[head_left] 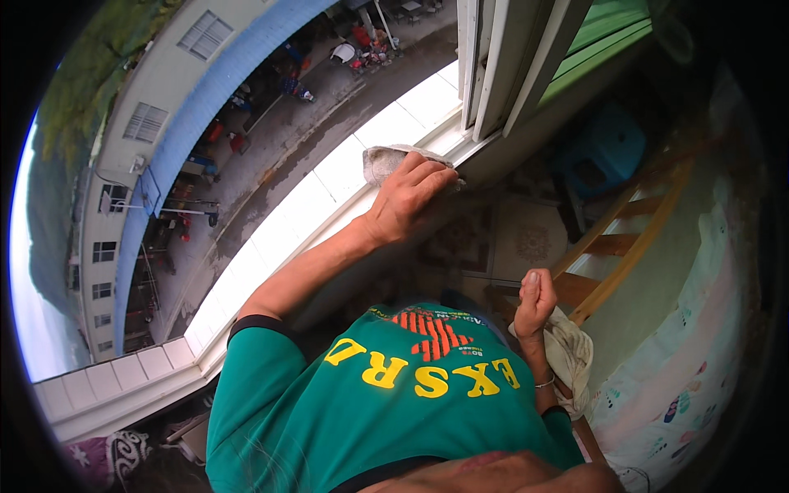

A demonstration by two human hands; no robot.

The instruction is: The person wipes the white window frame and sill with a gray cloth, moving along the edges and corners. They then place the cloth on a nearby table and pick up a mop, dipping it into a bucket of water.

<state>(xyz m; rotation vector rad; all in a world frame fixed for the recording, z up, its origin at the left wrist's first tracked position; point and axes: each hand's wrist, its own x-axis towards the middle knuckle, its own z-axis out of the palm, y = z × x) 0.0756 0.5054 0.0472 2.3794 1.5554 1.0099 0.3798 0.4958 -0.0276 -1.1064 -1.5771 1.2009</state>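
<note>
My left hand (pixel 408 197) presses a grey cloth (pixel 381 164) onto the white window sill, its fingers bent over the fabric. The cloth lies across the sill's inner edge, beside the foot of the sliding window frame (pixel 485 74). My left arm stretches out along the window frame's lower rail (pixel 329 223). On the other side, my right hand (pixel 536 302) is raised in front of me in a closed fist, with nothing visible in it. A pale cloth (pixel 573 357) hangs just behind my right wrist, apart from the fingers.
White tiles (pixel 271 226) line the outer ledge, with a street (pixel 329 111) far below. Inside stand a blue plastic stool (pixel 604 148) and a wooden ladder-like frame (pixel 612 245). A bed with a patterned pale sheet (pixel 678 403) is at the right. Patterned floor tiles (pixel 526 238) show between.
</note>
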